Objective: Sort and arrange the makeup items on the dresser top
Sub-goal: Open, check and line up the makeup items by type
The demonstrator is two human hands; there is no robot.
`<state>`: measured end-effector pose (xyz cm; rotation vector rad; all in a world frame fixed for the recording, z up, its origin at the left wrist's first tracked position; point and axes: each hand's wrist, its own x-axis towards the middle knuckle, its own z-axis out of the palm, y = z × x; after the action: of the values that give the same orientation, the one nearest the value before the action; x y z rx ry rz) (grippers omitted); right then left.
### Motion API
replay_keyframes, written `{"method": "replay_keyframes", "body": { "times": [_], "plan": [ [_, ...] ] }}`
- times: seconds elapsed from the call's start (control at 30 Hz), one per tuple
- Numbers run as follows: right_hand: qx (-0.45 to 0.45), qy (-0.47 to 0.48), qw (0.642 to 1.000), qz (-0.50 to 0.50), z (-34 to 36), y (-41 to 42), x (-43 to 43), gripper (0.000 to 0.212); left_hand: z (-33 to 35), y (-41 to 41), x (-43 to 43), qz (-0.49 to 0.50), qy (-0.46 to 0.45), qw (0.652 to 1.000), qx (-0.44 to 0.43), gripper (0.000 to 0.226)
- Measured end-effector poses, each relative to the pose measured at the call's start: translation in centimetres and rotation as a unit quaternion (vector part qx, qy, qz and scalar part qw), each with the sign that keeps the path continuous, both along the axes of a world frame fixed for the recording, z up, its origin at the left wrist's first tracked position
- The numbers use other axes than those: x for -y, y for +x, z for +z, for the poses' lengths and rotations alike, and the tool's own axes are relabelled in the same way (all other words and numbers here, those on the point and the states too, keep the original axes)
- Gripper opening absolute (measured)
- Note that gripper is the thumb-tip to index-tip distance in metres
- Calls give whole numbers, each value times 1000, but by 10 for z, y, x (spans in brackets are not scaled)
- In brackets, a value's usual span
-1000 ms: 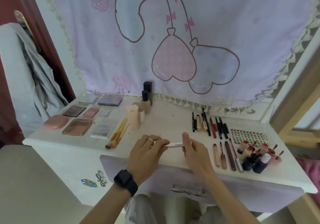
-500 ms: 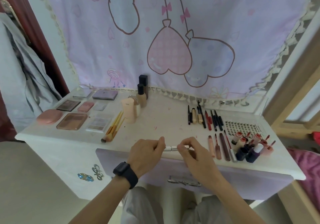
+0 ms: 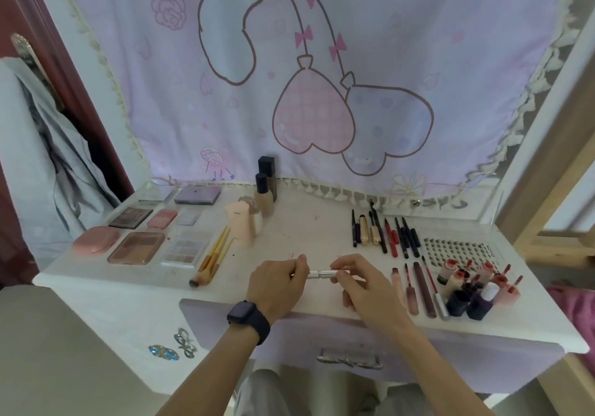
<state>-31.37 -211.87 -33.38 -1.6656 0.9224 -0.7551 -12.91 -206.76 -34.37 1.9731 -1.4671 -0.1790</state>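
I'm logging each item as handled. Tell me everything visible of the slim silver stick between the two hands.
The slim silver stick looks metallic, with a seam near its middle where two parts seem to meet. It lies level, crosswise, over the front of the dresser top. The left hand pinches its left end, the right hand its right end; only the middle shows. Its kind I cannot tell.
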Motion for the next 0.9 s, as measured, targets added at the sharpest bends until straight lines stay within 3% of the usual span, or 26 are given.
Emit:
{"method": "replay_keyframes", "body": {
  "times": [0.1, 0.2, 0.3, 0.47, 0.53, 0.6, 0.73, 0.8, 0.9],
  "plan": [
    [9, 23, 1000, -10, -3, 2, 2, 15, -8, 2, 3, 13, -1, 1000, -15, 57],
    [-9, 29, 999, -22, -3, 3, 4, 36, -12, 2, 1, 13, -7, 1000, -5, 56],
    [-19, 18, 999, -29, -7, 5, 7, 38, -14, 1, -2, 13, -20, 1000, 0, 59],
    [10, 32, 999, -18, -17, 6, 10, 6, -15, 2, 0, 16, -25, 1000, -7, 60],
    [25, 43, 999, -13, -19, 5, 11, 21, -15, 2, 1, 24, -29, 999, -16, 60],
    [20, 56, 998, -6, -15, 4, 12, 20, -15, 2, 0, 28, -27, 999, -19, 59],
    [-36, 57, 998, -1, -6, 7, 11, 38, -14, 0, -1, 34, -26, 999, -18, 60],
    [-42, 46, 998, -3, -8, 8, 9, 33, -14, 0, -1, 35, -25, 999, -20, 60],
    [-3, 46, 999, 6, -11, 6, 10, 8, -13, -1, -1, 35, -16, 999, -12, 60]
  ]
}}
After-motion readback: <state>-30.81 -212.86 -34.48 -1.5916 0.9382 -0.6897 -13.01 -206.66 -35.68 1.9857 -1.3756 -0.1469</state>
